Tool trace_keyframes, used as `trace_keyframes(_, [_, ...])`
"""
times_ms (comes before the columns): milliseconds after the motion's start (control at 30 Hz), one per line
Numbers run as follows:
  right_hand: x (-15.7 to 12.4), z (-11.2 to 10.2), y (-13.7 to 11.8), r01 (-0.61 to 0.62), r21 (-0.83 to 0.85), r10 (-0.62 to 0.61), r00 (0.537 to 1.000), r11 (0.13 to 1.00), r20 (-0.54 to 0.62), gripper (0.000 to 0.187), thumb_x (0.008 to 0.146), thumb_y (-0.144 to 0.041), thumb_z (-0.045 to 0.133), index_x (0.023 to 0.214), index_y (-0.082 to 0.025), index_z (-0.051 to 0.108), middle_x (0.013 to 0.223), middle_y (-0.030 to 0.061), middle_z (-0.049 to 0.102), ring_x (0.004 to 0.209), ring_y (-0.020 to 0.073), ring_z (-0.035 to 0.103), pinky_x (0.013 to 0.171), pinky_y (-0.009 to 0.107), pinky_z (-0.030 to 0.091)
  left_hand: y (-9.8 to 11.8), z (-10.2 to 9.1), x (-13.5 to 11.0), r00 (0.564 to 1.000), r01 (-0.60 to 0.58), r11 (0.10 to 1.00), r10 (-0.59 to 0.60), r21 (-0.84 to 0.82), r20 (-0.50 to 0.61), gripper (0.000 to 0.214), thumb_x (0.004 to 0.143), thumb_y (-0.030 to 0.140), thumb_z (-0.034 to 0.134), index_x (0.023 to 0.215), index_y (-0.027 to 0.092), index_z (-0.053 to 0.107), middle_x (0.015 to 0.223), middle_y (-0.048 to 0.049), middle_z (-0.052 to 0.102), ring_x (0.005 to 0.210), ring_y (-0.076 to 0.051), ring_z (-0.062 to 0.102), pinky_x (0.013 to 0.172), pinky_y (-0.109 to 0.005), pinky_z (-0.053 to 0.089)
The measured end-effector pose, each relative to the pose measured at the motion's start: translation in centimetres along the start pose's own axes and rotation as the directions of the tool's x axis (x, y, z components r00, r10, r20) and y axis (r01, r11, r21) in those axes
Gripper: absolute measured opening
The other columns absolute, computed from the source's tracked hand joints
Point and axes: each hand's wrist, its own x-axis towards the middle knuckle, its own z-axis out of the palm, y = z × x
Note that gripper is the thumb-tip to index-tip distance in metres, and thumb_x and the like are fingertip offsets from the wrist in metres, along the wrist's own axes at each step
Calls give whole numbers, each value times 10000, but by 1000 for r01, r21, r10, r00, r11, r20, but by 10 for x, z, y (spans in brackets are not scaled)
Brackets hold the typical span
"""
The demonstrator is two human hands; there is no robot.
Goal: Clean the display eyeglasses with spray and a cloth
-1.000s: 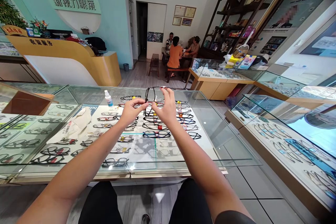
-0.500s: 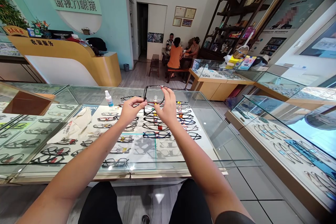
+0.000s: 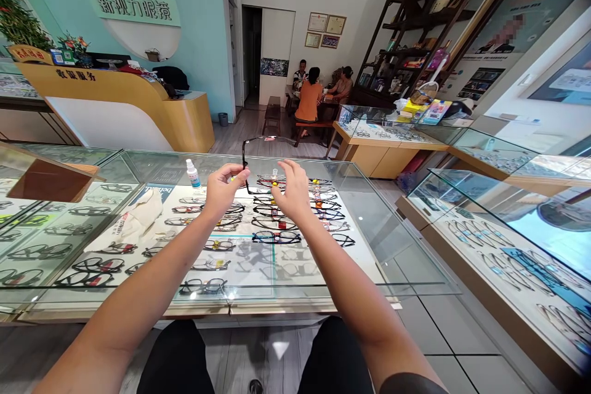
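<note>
Above the glass display case (image 3: 323, 265), a pair of dark-framed eyeglasses (image 3: 244, 154) is held up on its side edge. My left hand (image 3: 223, 188) pinches it between thumb and fingers at the left, and one temple arm reaches across at the top toward the right. Just to the right, my right hand (image 3: 294, 191) is raised with its thumb and fingers apart, holding nothing. Below both hands lie rows of eyeglass frames (image 3: 276, 237), several with coloured tags; the hands hide part of them.
A white spray bottle (image 3: 192, 176) stands behind my left hand, and a pale cloth (image 3: 143, 212) lies to the left. A brown-backed mirror or panel (image 3: 46, 180) juts in at far left. Another display case (image 3: 498, 258) runs along the right. Several people sit at a table in the back.
My right hand has let go of the eyeglasses, its fingers now apart. My left hand has moved slightly left with the eyeglasses, which have turned and tilted upward.
</note>
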Motion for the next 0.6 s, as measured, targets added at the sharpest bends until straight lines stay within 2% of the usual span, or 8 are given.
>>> trace_keyframes(167, [0,-3,-5,6,8,-6,1000,1000,20,601,856,-257,667,1448,-155,659,1570,222,626,1451,414,554,1239,634,449,-1,0,-1,996,-34,999,32,24,86,523,766,682,929,917,191,833,1026,-103,799,935,-232,706,808,-349,605])
trace_keyframes(300, [-3,-2,-15,127,151,-144,983,980,112,470,970,-351,678,1420,-217,659,1449,158,722,1351,349,640,1207,570,509,-3,3,-4,986,-119,990,109,73,122,399,806,598,924,882,215,845,1068,-112,780,1054,-266,718,754,-319,561])
trace_keyframes(400, [-7,3,-20,179,241,-224,959,954,175,446,1007,-427,705,1401,-225,651,1394,147,757,1300,330,686,1171,553,550,-5,5,-8,983,-122,990,109,77,145,349,799,560,939,882,230,857,1095,-108,747,1064,-260,707,696,-295,533])
trace_keyframes(500, [-10,8,-23,166,274,-223,956,947,193,408,1016,-453,719,1344,-216,668,1324,154,775,1258,321,714,1110,528,591,-7,6,-9,982,-103,992,90,69,165,337,787,549,949,905,244,869,1127,-100,715,1076,-255,700,693,-287,543])
trace_keyframes(600, [-10,9,-24,95,344,-170,966,934,196,368,1018,-466,726,1288,-218,688,1292,141,785,1200,295,742,1065,483,614,-6,6,-9,982,-92,993,78,76,171,363,775,569,948,915,244,866,1138,-101,704,1091,-263,695,673,-283,542])
